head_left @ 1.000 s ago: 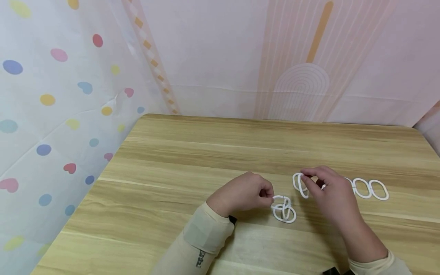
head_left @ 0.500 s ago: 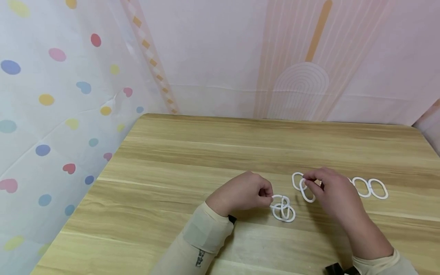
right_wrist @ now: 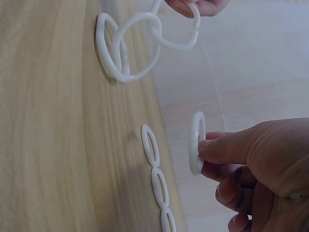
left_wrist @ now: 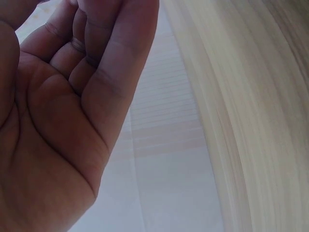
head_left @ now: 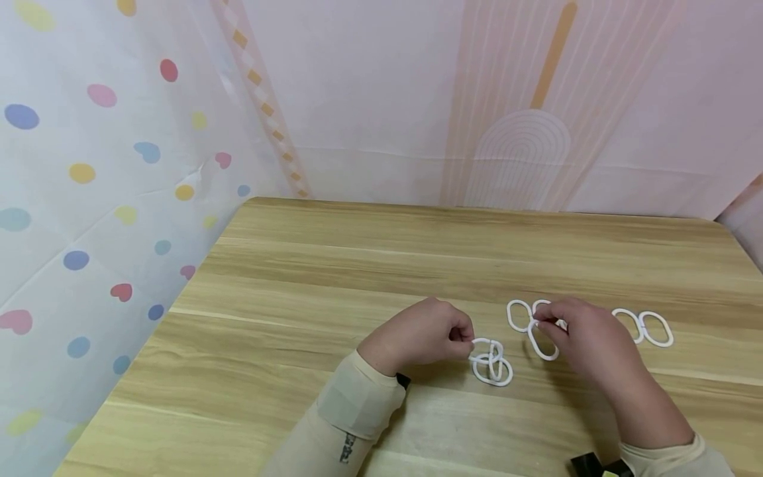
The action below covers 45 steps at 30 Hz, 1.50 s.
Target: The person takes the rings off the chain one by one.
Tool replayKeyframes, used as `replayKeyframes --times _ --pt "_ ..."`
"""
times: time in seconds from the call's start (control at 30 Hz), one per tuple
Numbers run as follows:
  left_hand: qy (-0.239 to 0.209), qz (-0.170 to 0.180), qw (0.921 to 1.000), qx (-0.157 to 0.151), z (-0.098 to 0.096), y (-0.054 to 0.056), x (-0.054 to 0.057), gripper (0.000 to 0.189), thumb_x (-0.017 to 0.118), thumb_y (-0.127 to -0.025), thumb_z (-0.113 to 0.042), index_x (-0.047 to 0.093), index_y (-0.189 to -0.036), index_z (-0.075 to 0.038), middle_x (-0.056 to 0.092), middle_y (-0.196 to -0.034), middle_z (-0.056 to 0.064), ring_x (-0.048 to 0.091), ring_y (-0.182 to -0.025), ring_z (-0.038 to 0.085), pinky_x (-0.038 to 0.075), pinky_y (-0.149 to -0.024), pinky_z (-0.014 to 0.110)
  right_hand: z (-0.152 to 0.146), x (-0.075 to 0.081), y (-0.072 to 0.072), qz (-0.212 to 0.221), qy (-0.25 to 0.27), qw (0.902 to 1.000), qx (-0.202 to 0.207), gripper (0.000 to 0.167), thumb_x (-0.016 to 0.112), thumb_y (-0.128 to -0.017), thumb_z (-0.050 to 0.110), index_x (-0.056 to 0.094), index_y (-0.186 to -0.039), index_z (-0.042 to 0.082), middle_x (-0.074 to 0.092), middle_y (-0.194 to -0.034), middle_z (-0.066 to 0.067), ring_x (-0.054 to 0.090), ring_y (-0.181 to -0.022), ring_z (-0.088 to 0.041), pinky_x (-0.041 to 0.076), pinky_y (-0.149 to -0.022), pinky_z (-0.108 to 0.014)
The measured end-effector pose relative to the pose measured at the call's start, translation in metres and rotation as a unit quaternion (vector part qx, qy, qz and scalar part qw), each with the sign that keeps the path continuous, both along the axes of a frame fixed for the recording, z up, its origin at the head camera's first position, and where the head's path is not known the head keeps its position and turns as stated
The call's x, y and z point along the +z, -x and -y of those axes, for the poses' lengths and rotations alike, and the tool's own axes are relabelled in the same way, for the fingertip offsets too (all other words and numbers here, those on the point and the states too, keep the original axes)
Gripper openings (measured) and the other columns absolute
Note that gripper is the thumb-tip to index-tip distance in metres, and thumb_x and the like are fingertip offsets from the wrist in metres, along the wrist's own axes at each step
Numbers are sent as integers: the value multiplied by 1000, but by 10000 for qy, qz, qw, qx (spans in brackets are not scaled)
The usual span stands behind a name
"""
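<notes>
My left hand point(head_left: 423, 338) pinches the end ring of a short chain of interlinked white oval plastic links point(head_left: 496, 384). In the right wrist view that chain hangs from its fingertips, and its lowest link point(right_wrist: 100, 41) touches the table. My right hand point(head_left: 590, 341) pinches a single white link point(right_wrist: 194, 140) between thumb and fingers, held above the table and apart from the chain. Below it lies a row of loose white links point(head_left: 509, 315), partly hidden by that hand in the head view. The left wrist view shows the left palm point(left_wrist: 53, 125) with curled fingers; their tips are out of frame.
A wood-grain table point(head_left: 334, 265) lies under both hands. Right of my right hand, two white links point(head_left: 672, 334) of the row lie side by side. A pale patterned cloth point(head_left: 381, 99) hangs behind the table, and a dotted one point(head_left: 89, 218) hangs at the left.
My right hand has moved slightly right and toward me with its link, which has tilted. More of the row's left end shows now. The left hand and its chain stay almost still.
</notes>
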<state>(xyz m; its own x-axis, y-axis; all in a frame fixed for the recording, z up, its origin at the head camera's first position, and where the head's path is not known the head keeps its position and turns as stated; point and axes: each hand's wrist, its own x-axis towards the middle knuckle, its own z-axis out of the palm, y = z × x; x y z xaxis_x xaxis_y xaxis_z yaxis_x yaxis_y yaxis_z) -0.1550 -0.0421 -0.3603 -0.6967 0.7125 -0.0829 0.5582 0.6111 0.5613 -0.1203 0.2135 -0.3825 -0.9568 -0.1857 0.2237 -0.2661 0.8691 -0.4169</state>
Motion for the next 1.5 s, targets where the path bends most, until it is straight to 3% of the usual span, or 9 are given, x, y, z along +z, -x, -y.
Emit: replayKeyframes --times 0.17,0.43,0.83,1.07,1.5 --pt "19 -15 10000 9 0 0 0 20 68 -89 -10 66 -71 -20 53 -66 -15 45 -62 0 40 -62 15 -2 -2 1 55 -101 9999 54 8 78 -86 11 77 -93 15 74 -99 -7 70 -85 -31 52 -70 -51" --pt "20 -8 10000 24 1 -1 1 20 68 -89 -10 66 -72 -20 53 -66 -16 45 -62 0 40 -62 15 0 -7 5 396 -137 9991 71 5 79 -85 14 78 -90 17 72 -89 0 65 -74 -22 50 -65 -46" --pt "91 -45 9999 20 0 -1 2 19 68 -88 -11 66 -72 -20 53 -65 -16 46 -61 0 40 -61 15 7 -14 5 541 -272 9981 83 6 81 -83 15 78 -87 16 69 -81 2 66 -80 -26 51 -67 -48" --pt "89 -66 9999 18 -2 -1 1 19 68 -88 -11 66 -71 -21 54 -65 -16 46 -61 0 40 -61 15 8 -15 5 921 -246 9954 -135 5 80 -84 20 76 -85 17 69 -80 4 65 -78 -22 49 -62 -45" --pt "96 -9 10000 20 -1 0 1 19 68 -89 -10 67 -72 -21 55 -66 -15 47 -62 0 41 -62 15 8 -17 5 1077 -127 9936 -310 11 79 -85 22 71 -78 22 63 -73 7 56 -69 -14 43 -57 -38"
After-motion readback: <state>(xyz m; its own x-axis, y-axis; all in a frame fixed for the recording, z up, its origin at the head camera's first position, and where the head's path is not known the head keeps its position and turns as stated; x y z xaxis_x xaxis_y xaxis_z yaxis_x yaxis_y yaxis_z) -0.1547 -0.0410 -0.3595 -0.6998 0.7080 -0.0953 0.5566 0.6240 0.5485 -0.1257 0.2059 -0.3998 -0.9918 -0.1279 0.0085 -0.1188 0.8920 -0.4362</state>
